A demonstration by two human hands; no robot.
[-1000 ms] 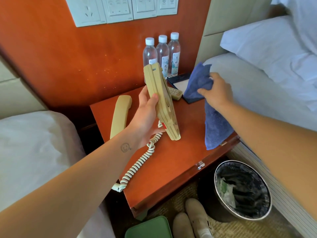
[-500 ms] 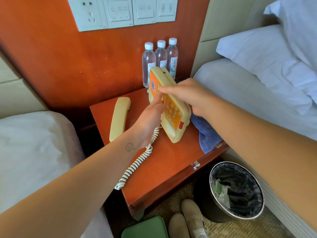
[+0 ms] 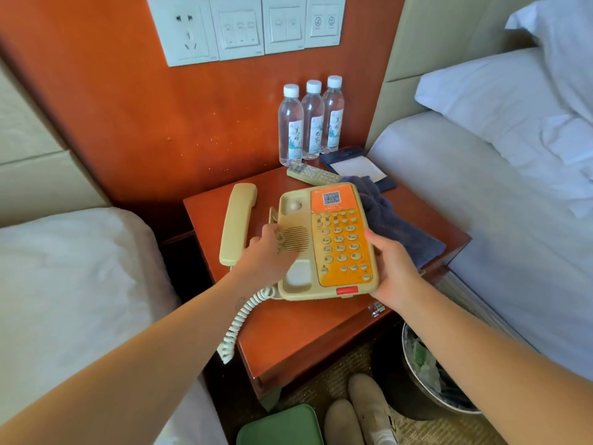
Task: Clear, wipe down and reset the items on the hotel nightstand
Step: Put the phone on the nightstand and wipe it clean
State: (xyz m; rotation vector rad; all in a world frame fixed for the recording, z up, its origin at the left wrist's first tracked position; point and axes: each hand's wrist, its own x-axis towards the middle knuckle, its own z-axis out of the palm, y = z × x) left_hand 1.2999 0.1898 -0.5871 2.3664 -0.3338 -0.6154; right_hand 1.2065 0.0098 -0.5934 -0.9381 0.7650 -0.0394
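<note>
Clasping boxy plastic phone [image 3: 337,239] with both hands [image 3: 266,256] [image 3: 396,273].

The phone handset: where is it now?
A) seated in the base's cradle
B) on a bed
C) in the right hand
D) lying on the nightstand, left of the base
D: the handset lies on the nightstand left of the phone base, whose cradle is bare.

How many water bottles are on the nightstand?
3. They stand upright in a row at the back of the nightstand: left bottle behind the remote, middle bottle, right bottle next to the notepad. No other shows.
</note>
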